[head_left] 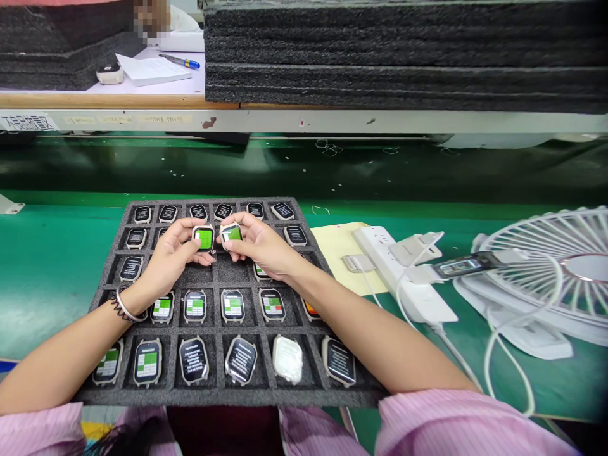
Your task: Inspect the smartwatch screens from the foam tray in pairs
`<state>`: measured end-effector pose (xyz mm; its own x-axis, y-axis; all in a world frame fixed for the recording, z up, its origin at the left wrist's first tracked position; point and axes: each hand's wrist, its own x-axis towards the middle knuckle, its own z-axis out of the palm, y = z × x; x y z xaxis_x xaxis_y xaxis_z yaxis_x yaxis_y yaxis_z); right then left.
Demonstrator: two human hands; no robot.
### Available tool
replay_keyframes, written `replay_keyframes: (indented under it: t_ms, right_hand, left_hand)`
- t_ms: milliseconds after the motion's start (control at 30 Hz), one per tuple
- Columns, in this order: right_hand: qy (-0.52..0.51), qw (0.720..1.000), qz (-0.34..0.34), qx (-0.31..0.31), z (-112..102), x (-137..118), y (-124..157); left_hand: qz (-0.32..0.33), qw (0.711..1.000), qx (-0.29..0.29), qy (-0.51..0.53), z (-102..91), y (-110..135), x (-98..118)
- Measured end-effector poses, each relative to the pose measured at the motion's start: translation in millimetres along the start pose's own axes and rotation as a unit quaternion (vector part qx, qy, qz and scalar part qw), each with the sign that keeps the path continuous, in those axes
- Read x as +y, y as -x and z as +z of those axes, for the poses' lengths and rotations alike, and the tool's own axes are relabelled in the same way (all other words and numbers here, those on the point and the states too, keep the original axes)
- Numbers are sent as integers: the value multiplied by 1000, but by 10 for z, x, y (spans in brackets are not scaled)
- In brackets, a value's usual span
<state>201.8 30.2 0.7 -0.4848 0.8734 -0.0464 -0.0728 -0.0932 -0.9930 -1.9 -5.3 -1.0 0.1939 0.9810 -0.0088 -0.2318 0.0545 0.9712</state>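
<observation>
My left hand [183, 247] grips a strapless smartwatch [204, 239] whose screen glows green, the thumb lying on its face. Close beside it, my right hand [254, 240] pinches a second strapless smartwatch [232, 234] with a partly green screen, thumb at its lower edge. Both are held above a black foam tray [232, 272] divided into square compartments. Most compartments hold a similar watch; some screens show green and white grids, others white text on black. One watch [287, 359] in the front row has a pale, blank face. My forearms hide part of the tray.
Right of the tray are a white power strip [403, 278] with plugs and cables, a yellow sheet [335, 244] and a white fan [546, 272]. Above the back of the green bench [57, 253], a shelf bears black foam stacks [403, 57], paper [152, 69] and a pen [183, 61].
</observation>
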Motion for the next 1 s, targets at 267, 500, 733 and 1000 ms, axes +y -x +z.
replay_keyframes:
  t_ms: [267, 500, 733, 1000]
  right_hand:
    - [-20, 1000, -7, 5, 4, 2, 9]
    - [-35, 999, -11, 6, -1, 21, -13]
    - [-2, 1000, 1, 23, 19, -32, 12]
    - [-53, 997, 52, 16, 28, -45, -1]
  left_hand:
    - [6, 1000, 4, -3, 9, -2, -22]
    - [9, 1000, -3, 12, 14, -16, -33]
    - [-19, 1000, 7, 24, 14, 2, 6]
    - [19, 996, 36, -73, 24, -2, 29]
